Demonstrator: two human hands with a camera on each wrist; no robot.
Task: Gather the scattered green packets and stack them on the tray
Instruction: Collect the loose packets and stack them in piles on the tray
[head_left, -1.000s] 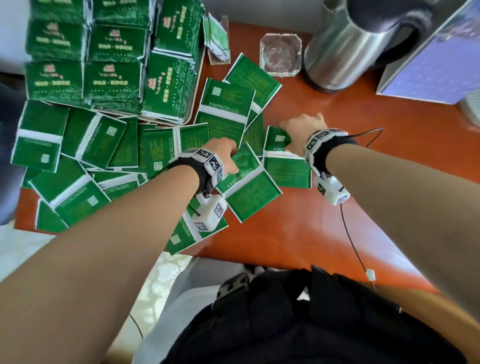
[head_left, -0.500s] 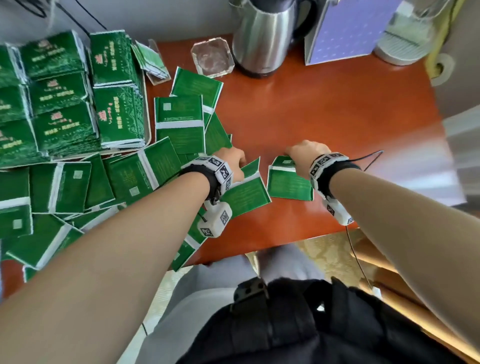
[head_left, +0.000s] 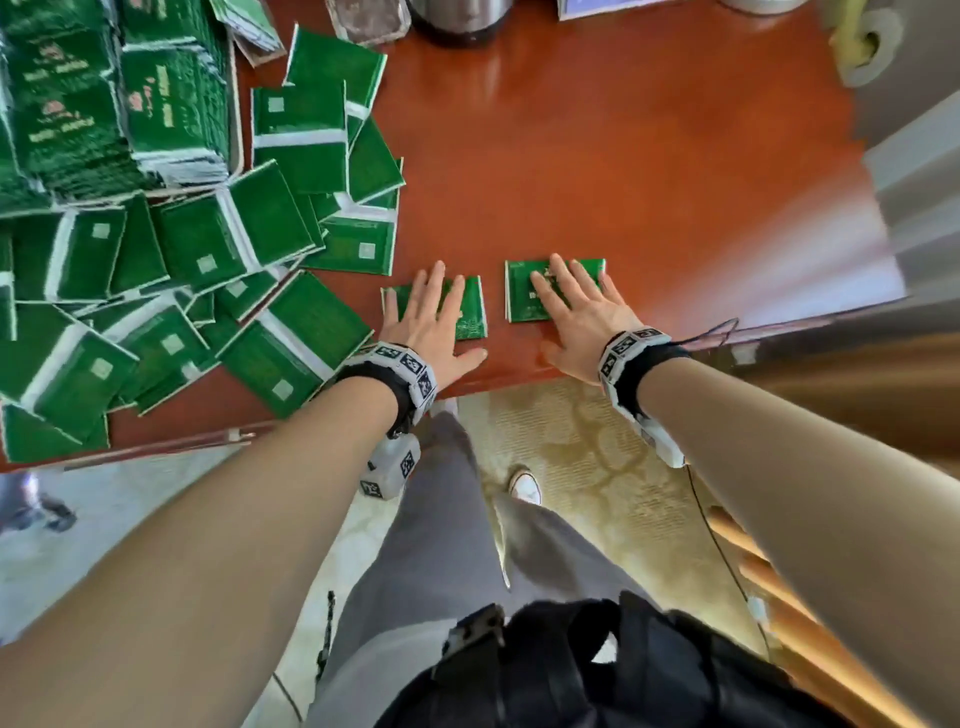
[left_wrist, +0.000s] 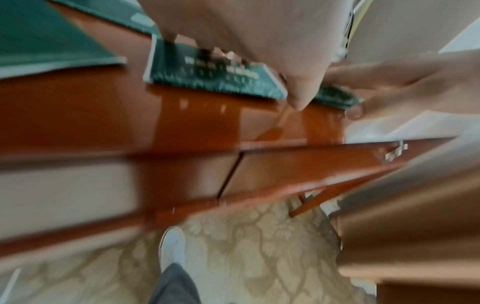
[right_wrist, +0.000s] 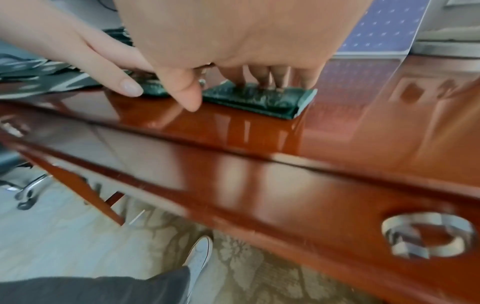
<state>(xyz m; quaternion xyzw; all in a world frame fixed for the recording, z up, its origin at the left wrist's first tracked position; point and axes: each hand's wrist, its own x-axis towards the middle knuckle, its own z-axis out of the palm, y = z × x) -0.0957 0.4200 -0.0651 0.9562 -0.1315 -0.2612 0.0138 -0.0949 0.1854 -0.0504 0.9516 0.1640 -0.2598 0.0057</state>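
Observation:
Two green packets lie printed side up near the table's front edge. My left hand lies flat on the left packet, fingers straight and spread. My right hand presses flat on the right packet, seen close in the right wrist view as a thin green packet under the fingertips. Several scattered green packets cover the table's left half. Stacked packets fill the tray at the back left.
The red-brown table has bare surface to the right of my hands. A kettle base and a glass dish stand at the back. The table's front edge runs just under my wrists, with patterned carpet below.
Both hands went from curled on packets to flat with fingers spread. The two packets now lie printed side up, pulled closer to the front edge. The head view has tilted down.

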